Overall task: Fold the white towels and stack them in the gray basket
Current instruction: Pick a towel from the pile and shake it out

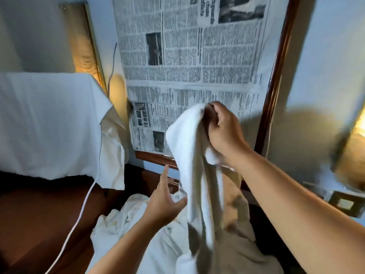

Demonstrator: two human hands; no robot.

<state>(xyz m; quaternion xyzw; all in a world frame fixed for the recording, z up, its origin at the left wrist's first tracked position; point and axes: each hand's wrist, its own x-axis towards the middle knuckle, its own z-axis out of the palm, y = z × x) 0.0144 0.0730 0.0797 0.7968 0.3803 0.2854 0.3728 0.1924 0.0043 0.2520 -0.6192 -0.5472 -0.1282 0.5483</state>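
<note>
My right hand [223, 133] is raised in the middle of the view and grips the top of a white towel [189, 155], which hangs down in loose folds. My left hand [165, 200] is open below it, fingers spread, close to the towel's left edge; whether it touches the cloth I cannot tell. Under both hands lies a heap of crumpled white towels [126, 222] on a dark wooden surface. No gray basket shows in the view.
A wood-framed panel covered with newspaper [189, 62] stands straight ahead. At the left a white cloth [49, 123] drapes over something, with a white cable [79, 212] running down across the dark wood. Lit lamps glow at the left [85, 44] and far right [353, 155].
</note>
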